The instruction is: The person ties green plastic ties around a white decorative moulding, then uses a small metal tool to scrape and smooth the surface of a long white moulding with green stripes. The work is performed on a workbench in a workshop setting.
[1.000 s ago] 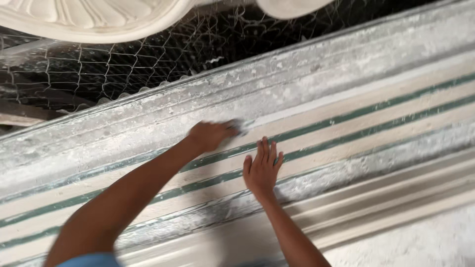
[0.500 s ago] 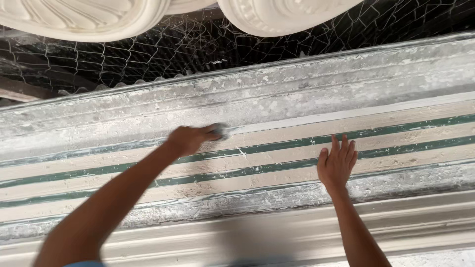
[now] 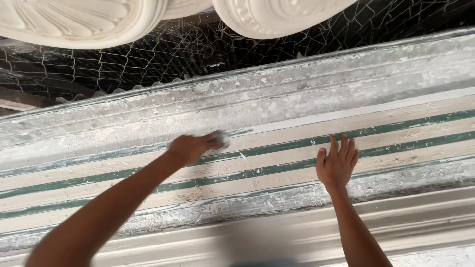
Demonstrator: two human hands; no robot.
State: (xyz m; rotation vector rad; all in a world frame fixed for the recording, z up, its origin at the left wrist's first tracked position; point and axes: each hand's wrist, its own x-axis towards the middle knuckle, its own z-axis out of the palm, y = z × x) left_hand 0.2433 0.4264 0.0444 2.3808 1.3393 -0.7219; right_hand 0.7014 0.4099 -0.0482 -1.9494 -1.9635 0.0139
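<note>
Head view, from the left: a round white plaster moulding (image 3: pixel 84 22) hangs over the top edge, with dark wire mesh (image 3: pixel 148 64) behind it. Below runs a long ridged mould (image 3: pixel 277 94), grey and crusted with plaster along its upper part, cream with thin green stripes (image 3: pixel 277 145) lower down. The left hand (image 3: pixel 190 148) reaches in from the bottom left corner, its arm blurred, and is closed on a small grey pad (image 3: pixel 221 140) that it presses against the mould just above the upper green stripe, near the middle of the frame. To the right, well apart from it, the right hand (image 3: pixel 338 165) lies flat on the striped surface, fingers spread and pointing up, holding nothing. Above it a second white plaster moulding (image 3: pixel 277 17) shows at the top edge. A pale smooth ledge (image 3: pixel 415 222) runs along the bottom below the right forearm
</note>
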